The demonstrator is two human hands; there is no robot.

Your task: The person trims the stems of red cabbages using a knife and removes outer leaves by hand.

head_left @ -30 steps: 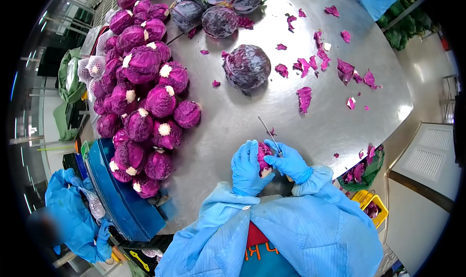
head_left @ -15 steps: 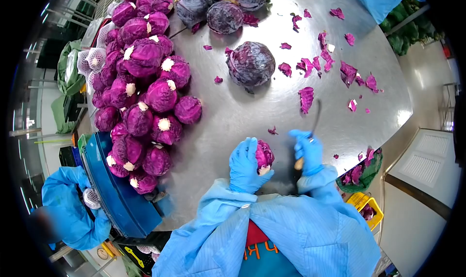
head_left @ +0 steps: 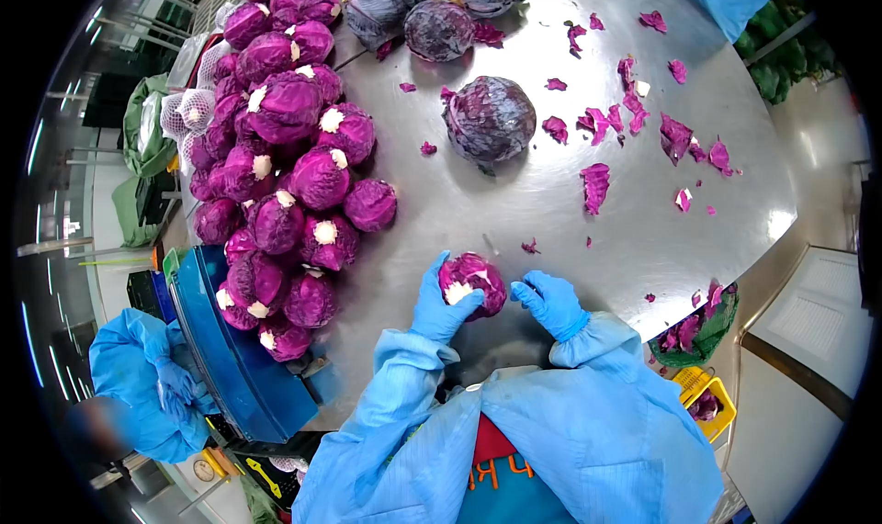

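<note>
My left hand, in a blue glove, is shut on a trimmed red cabbage just above the steel table. The cabbage's pale cut stem faces up toward my thumb. Close by on the right, my gloved right hand has its fingers curled round the knife. The handle is hidden and the blade hardly shows, only a faint streak near the cabbage. Beyond both hands, an untrimmed dark cabbage rests on the table.
Trimmed red cabbages are heaped at the left above a blue bin. More dark cabbages lie at the back. Leaf scraps litter the right side. A yellow basket stands lower right; a person in blue is lower left.
The cabbage in my left hand has turned so its stem faces up. My right hand has moved left toward it, and the knife blade no longer points up and away. The view has shifted slightly.
</note>
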